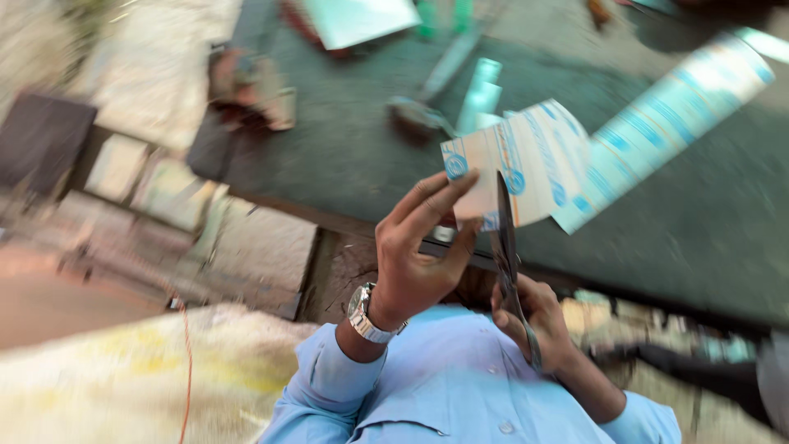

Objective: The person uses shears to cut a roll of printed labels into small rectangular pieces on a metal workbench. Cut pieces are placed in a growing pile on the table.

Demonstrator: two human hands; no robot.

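Left hand (419,247) pinching a white and blue strip (567,156). Right hand (534,316) closed around scissors (505,238), blades touching strip over green table (345,148).

1. Whole frame motion-blurred; edges of most things smeared.
2. Sheet (526,164): printed blue marks unreadable; its lower left corner covered by left hand (419,247).
3. Strip (682,107): far end smears out near the top right edge.
4. Scissors (505,247): handles buried in right hand (534,321); only the dark blades show, edge-on.
5. Tool (419,115) on the dark table (345,156): possibly a second pair of scissors, too blurred to tell.
6. Clutter (255,90) at the table's left end: unidentifiable.
7. Shirt (460,395): cut off by the bottom edge.
8. Dark shape (41,140), left: cropped, kind unclear.
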